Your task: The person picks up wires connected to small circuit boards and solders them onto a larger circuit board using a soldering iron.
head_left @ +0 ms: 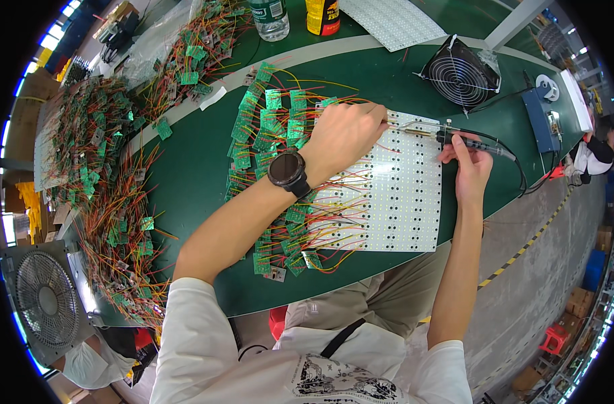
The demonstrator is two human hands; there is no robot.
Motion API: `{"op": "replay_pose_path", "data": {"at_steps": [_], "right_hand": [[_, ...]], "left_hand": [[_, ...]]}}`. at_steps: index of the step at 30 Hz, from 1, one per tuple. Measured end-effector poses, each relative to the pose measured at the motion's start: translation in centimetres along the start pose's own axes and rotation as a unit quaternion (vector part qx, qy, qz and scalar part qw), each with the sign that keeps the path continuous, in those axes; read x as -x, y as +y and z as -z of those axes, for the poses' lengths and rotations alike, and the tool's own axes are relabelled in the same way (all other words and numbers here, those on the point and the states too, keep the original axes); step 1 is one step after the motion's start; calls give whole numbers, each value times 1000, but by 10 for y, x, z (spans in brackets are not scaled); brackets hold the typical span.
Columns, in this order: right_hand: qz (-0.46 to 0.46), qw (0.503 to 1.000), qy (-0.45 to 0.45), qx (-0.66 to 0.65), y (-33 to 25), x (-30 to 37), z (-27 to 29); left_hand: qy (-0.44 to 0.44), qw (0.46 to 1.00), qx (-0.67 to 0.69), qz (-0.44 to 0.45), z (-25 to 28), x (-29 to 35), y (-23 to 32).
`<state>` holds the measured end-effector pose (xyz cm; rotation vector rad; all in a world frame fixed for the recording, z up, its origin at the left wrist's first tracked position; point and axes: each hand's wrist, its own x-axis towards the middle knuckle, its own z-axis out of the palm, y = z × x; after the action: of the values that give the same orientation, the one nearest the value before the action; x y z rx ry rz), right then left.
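My right hand grips a soldering iron with a thin metal feed tube along it. Its tip points left, over the upper part of a white LED panel dotted with rows of black-ringed pads. Close to that tip, my left hand is closed in a pinch above the panel's upper edge; what its fingertips hold is hidden. Red and yellow wires run across the panel's left side. They come from small green circuit boards lined up in columns beside it. A black watch is on my left wrist.
Heaped wired boards cover the table's left end. Along the back stand a water bottle, a yellow can and another LED sheet. A small black fan and a blue soldering unit sit to the right.
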<state>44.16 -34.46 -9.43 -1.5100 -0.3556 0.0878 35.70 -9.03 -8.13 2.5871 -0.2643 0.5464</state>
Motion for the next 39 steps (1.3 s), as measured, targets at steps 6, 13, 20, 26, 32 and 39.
{"op": "replay_pose_path", "data": {"at_steps": [6, 13, 20, 26, 32, 39], "right_hand": [[-5, 1000, 2, 6, -1, 1, 0], [1, 999, 31, -34, 1, -1, 3], [7, 998, 35, -52, 5, -3, 5], [5, 997, 51, -62, 4, -1, 7], [-10, 996, 56, -73, 2, -1, 3], [-4, 995, 61, -84, 1, -1, 4]], "left_hand": [[6, 1000, 4, -3, 1, 0, 1], [9, 1000, 5, -5, 1, 0, 2], [11, 1000, 27, -6, 6, -1, 5], [-80, 986, 38, -142, 21, 2, 0], [-96, 979, 36, -177, 22, 0, -10], [-60, 979, 59, -188, 23, -3, -5]]}}
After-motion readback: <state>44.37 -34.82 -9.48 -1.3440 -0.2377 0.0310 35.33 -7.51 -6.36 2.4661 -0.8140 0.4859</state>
